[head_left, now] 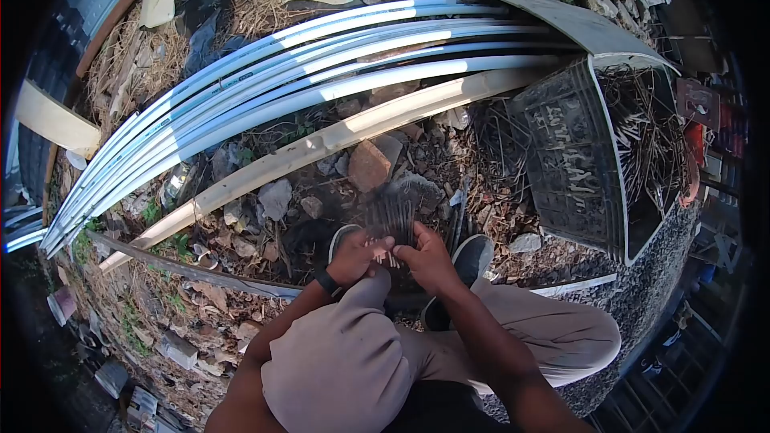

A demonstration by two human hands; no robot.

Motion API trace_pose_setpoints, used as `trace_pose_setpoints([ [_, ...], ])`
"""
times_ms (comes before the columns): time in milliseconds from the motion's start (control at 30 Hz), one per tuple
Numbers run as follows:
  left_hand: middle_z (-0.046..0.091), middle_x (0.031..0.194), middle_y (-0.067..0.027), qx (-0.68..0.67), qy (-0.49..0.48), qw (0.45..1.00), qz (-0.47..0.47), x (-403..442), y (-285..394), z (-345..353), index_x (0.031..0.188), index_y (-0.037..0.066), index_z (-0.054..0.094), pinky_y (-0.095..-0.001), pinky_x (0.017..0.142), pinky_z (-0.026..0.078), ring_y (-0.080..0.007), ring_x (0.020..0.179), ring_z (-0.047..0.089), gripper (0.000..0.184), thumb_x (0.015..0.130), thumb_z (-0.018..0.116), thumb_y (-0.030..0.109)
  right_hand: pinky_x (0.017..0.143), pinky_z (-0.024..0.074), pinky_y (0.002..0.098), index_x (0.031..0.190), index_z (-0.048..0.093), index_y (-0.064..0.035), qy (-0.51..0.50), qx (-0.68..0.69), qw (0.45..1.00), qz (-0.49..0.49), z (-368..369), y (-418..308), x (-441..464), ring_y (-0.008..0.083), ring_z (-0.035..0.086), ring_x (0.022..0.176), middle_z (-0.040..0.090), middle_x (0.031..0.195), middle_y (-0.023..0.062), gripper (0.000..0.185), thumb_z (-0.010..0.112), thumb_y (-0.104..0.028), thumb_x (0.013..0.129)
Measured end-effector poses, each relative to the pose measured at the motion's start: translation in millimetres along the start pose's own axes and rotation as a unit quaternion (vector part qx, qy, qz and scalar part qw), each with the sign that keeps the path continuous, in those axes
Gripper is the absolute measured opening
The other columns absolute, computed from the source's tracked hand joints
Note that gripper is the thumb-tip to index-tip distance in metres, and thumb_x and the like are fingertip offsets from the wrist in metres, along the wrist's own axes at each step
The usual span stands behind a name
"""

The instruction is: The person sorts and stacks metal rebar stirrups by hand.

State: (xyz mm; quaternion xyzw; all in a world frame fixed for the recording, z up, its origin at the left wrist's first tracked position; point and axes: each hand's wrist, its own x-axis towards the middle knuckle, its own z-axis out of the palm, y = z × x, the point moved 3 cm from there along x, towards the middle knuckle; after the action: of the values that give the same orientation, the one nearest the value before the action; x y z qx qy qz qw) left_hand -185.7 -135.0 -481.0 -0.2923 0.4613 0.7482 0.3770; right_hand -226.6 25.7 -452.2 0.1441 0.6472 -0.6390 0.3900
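My left hand (pixel 353 260), with a dark band on its wrist, is closed around the lower end of a bundle of thin dark wires (pixel 391 215). Beside it my right hand (pixel 427 260) pinches the same bundle from the right, its thumb and fingers pressed together. The wires fan upward from between both hands, somewhat blurred. Their lower tips show as pale ends between the fingers. Both hands are above my bent legs, between my two shoes (pixel 473 258).
A dark, worn crate (pixel 565 168) lies on its side at right, with many tangled wires (pixel 638 132) inside. Long white pipes (pixel 265 72) and a cream-coloured channel (pixel 321 143) stretch across the ground. Rocks, including a reddish stone (pixel 369 166), and dry leaves surround my feet.
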Motion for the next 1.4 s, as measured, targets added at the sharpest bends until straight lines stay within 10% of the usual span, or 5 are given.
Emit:
trace_pose_setpoints([
  [600,0.062,0.081,0.0024,-0.087,-0.033,0.996,0.013,11,-5,4,0.111,0.006,0.066,-0.0198,0.044,0.042,-0.0044,0.057,0.056,0.030,0.093,0.074,0.028,0.099,0.0455,0.0408,0.141,0.049,0.0020,0.080,-0.309,0.945,-0.070,8,-13,-16,0.0339,0.058,0.120,0.056,0.126,0.0229,0.054,0.059,-0.012,0.089],
  [1200,0.069,0.083,-0.0017,-0.086,-0.043,0.995,-0.041,25,-15,-7,0.108,0.006,0.064,-0.0201,0.046,0.042,-0.0043,0.047,0.050,0.024,0.094,0.074,0.023,0.086,0.0526,0.0418,0.121,0.066,-0.0026,0.065,-0.419,0.902,-0.084,-7,-51,-13,0.0326,0.068,0.098,0.066,0.106,0.0152,0.037,0.067,-0.022,0.090],
  [1300,0.074,0.098,-0.0055,-0.124,-0.099,0.987,-0.015,11,16,9,0.124,0.003,0.062,-0.0188,0.046,0.043,-0.0051,0.058,0.061,0.035,0.094,0.072,0.018,0.079,0.0543,0.0420,0.121,0.067,-0.0063,0.061,-0.311,0.947,-0.053,-41,-66,4,0.0330,0.068,0.094,0.066,0.109,0.0173,0.036,0.068,-0.023,0.089],
  [1400,0.069,0.123,-0.0106,-0.143,-0.112,0.983,0.002,5,16,7,0.140,0.004,0.051,-0.0169,0.047,0.042,-0.0161,0.103,0.070,0.046,0.096,0.066,0.010,0.084,0.0533,0.0425,0.122,0.066,-0.0020,0.275,-0.329,0.901,-0.066,-101,-88,39,0.0344,0.068,0.096,0.066,0.115,0.0218,0.040,0.068,-0.025,0.090],
])
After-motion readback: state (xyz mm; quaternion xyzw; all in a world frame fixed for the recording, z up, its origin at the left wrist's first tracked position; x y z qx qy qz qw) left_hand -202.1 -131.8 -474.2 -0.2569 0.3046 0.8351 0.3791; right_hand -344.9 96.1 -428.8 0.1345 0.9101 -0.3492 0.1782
